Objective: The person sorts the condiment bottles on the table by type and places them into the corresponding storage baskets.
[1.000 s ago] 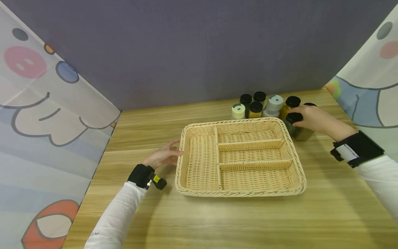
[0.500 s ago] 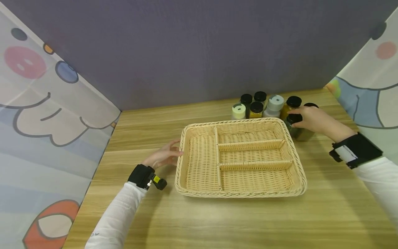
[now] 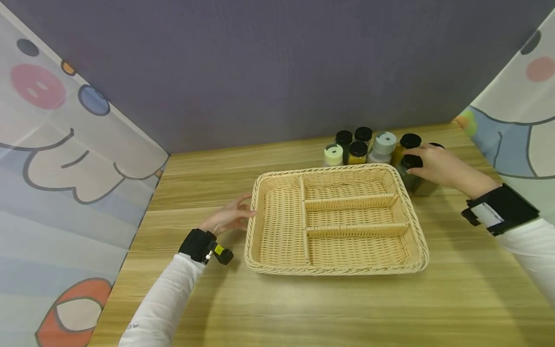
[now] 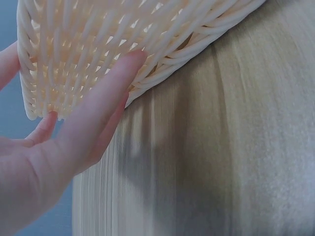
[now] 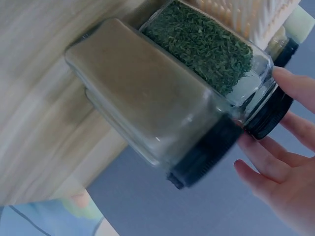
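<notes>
My left hand (image 3: 227,217) holds the left wall of a woven basket (image 3: 336,271), one digit over the rim and others against the outer weave. In the left wrist view, a finger of the left hand (image 4: 44,167) lies along that weave. At the basket's back right corner, my right hand (image 3: 438,166) pinches the black lid of a spice jar. The right wrist view shows this clear jar (image 5: 202,49) with dried green herbs inside. Close beside it stands a jar of grey-brown powder (image 5: 142,93), untouched by the right hand (image 5: 290,172). The herb jar's base is hidden in the head view.
Several other jars stand behind the basket, among them a yellow-lidded one (image 3: 333,155), a white-lidded one (image 3: 384,143) and black-lidded ones (image 3: 357,152). A dark grey panel (image 3: 277,72) rises behind the wooden table (image 3: 303,308). Printed curtains (image 3: 65,231) hang at both sides.
</notes>
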Motion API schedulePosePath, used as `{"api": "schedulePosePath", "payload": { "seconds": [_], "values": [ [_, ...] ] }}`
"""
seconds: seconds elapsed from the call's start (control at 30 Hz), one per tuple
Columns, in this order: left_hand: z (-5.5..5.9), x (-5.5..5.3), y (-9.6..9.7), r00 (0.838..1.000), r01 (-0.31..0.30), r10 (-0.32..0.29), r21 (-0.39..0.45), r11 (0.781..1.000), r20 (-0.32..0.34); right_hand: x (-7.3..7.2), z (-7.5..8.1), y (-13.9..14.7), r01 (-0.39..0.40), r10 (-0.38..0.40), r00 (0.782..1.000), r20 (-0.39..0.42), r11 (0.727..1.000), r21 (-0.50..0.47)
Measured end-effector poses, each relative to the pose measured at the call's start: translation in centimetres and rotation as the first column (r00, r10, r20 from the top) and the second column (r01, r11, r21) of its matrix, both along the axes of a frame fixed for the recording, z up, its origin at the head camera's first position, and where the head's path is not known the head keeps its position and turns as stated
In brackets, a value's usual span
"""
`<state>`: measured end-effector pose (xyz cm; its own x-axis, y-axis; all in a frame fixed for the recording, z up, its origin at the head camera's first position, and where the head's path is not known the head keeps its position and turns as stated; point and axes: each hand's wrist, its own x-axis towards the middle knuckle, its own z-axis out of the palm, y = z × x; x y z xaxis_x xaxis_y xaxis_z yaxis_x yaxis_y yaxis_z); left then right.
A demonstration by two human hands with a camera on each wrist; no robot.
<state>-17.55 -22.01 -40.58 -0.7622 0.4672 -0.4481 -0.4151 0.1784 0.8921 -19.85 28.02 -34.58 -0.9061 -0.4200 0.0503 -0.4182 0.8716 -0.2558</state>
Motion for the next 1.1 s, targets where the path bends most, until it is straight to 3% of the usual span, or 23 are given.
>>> {"api": "schedulePosePath", "payload": {
  "seconds": [0.4, 0.67, 1.1],
  "values": [
    [0.1, 0.0, 0.0, 1.0, 0.01, -0.01, -0.002, 1.0, -0.005, 0.3, 2.4, -0.1, -0.015, 0.014, 0.999, -0.034, 1.0, -0.014],
    [-0.1, 0.0, 0.0, 1.0, 0.02, -0.02, -0.005, 1.0, -0.003, 0.5, 3.8, -0.1, -0.015, 0.016, 0.999, -0.043, 0.999, 0.028],
    [-0.1, 0.1, 0.0, 1.0, 0.005, -0.005, 0.013, 1.0, 0.015, 0.4, 5.1, 0.1, -0.054, 0.056, 0.995, -0.085, 0.998, 0.032]
  ]
}}
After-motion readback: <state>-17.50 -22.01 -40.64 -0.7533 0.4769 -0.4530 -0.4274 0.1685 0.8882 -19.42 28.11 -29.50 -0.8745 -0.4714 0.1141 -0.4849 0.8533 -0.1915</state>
